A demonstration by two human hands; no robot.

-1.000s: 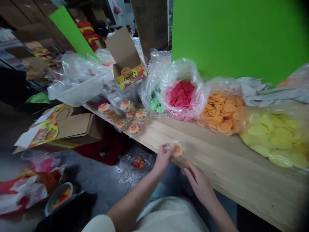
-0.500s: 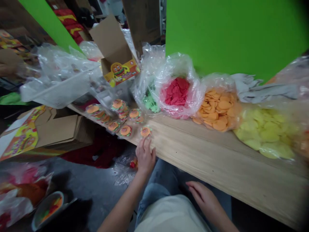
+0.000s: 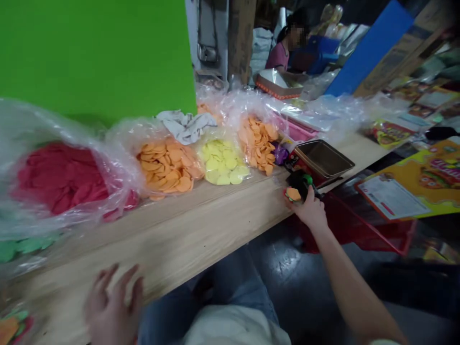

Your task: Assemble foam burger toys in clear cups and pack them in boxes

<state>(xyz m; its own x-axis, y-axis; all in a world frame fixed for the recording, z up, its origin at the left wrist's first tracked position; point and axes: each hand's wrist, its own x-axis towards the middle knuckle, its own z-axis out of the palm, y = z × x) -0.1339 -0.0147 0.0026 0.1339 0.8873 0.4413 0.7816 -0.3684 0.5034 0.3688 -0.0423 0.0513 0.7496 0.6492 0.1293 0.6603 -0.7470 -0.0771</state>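
Observation:
My left hand (image 3: 114,306) hovers over the front left of the wooden table (image 3: 179,239), slightly blurred, fingers spread and holding nothing. At the far right of the table, my right hand (image 3: 312,213) has its thumb and fingers on a small burger-shaped stack of foam pieces (image 3: 293,194), orange on top. Just beyond those fingers sits a black object with a green spot (image 3: 301,179); its kind is unclear. Another foam burger (image 3: 10,330) lies at the lower left, cut by the frame edge.
Plastic bags of red (image 3: 68,177), orange (image 3: 167,165) and yellow foam discs (image 3: 223,160) line the table's back, below a green panel (image 3: 93,52). A metal tray (image 3: 325,158) stands at right, with a red crate (image 3: 373,230) below. A person (image 3: 280,52) is in the background.
The view has swung to the right. My left hand has left the packed burgers and is spread over the table; my right hand has gone from near my lap to a foam burger at far right.

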